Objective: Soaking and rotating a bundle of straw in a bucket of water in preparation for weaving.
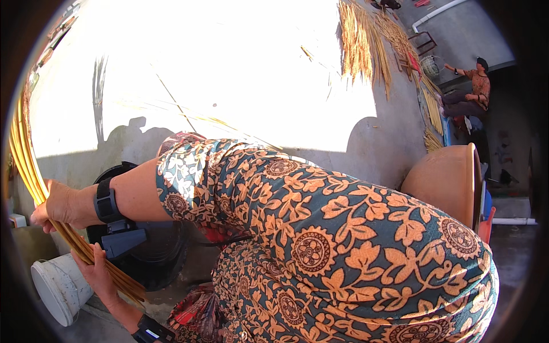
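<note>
The right hand (64,206) grips yellow stalks (28,166) (upper ends indistinct).

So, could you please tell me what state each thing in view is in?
Cane bundle: held, curving
Right hand: closed around the bundle
Left hand: against the bundle, grip unclear
Right wrist strap: fastened
White bucket: flat end showing
Black tub: partly hidden, contents unclear
Clay pot: mouth facing picture right
Straw: spread out, sunlit

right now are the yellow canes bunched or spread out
Bunched: the yellow canes run close together, gripped in the right hand.
</note>
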`<state>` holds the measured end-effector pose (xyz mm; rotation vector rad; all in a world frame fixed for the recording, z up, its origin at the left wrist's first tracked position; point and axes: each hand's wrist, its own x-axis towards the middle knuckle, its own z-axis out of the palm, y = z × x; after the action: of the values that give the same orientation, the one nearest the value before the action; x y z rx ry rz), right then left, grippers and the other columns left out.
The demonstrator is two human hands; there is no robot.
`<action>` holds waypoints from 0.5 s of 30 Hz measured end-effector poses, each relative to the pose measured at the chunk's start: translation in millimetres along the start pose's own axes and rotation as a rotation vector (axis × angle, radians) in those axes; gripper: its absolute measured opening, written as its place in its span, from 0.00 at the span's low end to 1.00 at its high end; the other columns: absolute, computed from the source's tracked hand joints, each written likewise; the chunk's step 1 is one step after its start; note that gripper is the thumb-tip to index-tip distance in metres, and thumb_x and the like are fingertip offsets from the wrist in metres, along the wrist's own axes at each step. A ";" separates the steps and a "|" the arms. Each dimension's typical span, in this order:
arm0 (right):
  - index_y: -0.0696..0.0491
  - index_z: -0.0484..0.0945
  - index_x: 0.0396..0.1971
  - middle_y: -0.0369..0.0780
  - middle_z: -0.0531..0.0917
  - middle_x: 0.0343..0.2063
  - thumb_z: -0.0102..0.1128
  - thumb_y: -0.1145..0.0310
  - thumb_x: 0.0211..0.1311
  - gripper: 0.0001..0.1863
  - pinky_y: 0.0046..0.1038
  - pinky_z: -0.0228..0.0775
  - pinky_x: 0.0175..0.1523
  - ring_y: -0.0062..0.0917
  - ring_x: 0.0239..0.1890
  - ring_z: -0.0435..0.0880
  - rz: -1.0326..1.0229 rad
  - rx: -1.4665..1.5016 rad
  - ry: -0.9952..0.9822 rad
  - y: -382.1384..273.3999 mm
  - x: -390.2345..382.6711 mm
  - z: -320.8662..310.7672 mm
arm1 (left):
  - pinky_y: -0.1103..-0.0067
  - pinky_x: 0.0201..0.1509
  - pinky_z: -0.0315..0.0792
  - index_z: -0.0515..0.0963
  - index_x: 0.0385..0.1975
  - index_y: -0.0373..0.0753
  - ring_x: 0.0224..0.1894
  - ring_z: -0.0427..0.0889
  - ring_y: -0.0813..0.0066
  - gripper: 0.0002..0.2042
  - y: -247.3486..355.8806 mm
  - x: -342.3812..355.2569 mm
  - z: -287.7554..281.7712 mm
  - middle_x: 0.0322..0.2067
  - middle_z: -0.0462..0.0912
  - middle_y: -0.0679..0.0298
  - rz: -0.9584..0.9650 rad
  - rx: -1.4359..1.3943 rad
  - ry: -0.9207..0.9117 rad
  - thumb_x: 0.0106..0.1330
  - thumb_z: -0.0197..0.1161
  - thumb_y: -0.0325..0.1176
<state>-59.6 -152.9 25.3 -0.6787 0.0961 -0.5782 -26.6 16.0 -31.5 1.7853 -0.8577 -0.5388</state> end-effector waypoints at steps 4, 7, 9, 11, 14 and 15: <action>0.52 0.64 0.33 0.39 0.71 0.22 0.63 0.81 0.43 0.19 0.32 0.70 0.25 0.28 0.19 0.76 0.010 0.101 0.082 4.8 -9.5 16.3 | 0.86 0.36 0.65 0.65 0.57 0.39 0.32 0.68 0.84 0.20 -19.3 5.1 -29.3 0.34 0.71 0.69 -0.045 0.076 -0.054 0.67 0.58 0.32; 0.53 0.65 0.31 0.39 0.72 0.20 0.63 0.80 0.44 0.16 0.30 0.69 0.23 0.27 0.17 0.75 -0.056 0.102 0.032 13.0 2.4 1.5 | 0.87 0.34 0.63 0.65 0.58 0.38 0.31 0.67 0.85 0.21 -27.2 12.3 -26.2 0.34 0.71 0.69 -0.029 0.130 -0.038 0.66 0.58 0.32; 0.53 0.65 0.29 0.39 0.73 0.18 0.63 0.80 0.45 0.15 0.29 0.68 0.22 0.26 0.16 0.75 -0.050 0.094 0.075 16.2 6.5 -3.8 | 0.86 0.34 0.63 0.64 0.58 0.38 0.31 0.67 0.85 0.22 -36.0 17.9 -27.0 0.34 0.71 0.69 -0.020 0.132 -0.064 0.66 0.58 0.33; 0.53 0.65 0.25 0.39 0.73 0.14 0.62 0.79 0.47 0.12 0.27 0.66 0.20 0.24 0.14 0.73 -0.040 0.082 0.146 19.5 5.7 -5.3 | 0.86 0.34 0.64 0.64 0.59 0.37 0.31 0.67 0.85 0.22 -42.7 20.1 -27.3 0.34 0.71 0.68 -0.014 0.137 -0.080 0.66 0.58 0.33; 0.53 0.65 0.27 0.38 0.73 0.15 0.63 0.77 0.46 0.14 0.26 0.65 0.21 0.24 0.14 0.73 -0.087 0.055 0.160 25.6 -1.8 -7.1 | 0.80 0.37 0.69 0.62 0.60 0.38 0.35 0.74 0.76 0.24 -48.1 17.6 -24.7 0.38 0.75 0.61 -0.033 0.256 -0.047 0.66 0.58 0.35; 0.54 0.65 0.27 0.37 0.72 0.16 0.62 0.77 0.47 0.13 0.25 0.64 0.21 0.23 0.15 0.73 -0.091 0.038 0.175 24.2 -1.5 -5.8 | 0.76 0.42 0.71 0.62 0.61 0.40 0.40 0.77 0.68 0.25 -44.5 19.0 -22.4 0.42 0.76 0.57 0.013 0.478 0.041 0.66 0.58 0.36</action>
<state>-50.9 -140.2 5.7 -0.5969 0.2177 -0.7252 14.7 24.5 -64.2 2.2104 -1.0292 -0.3002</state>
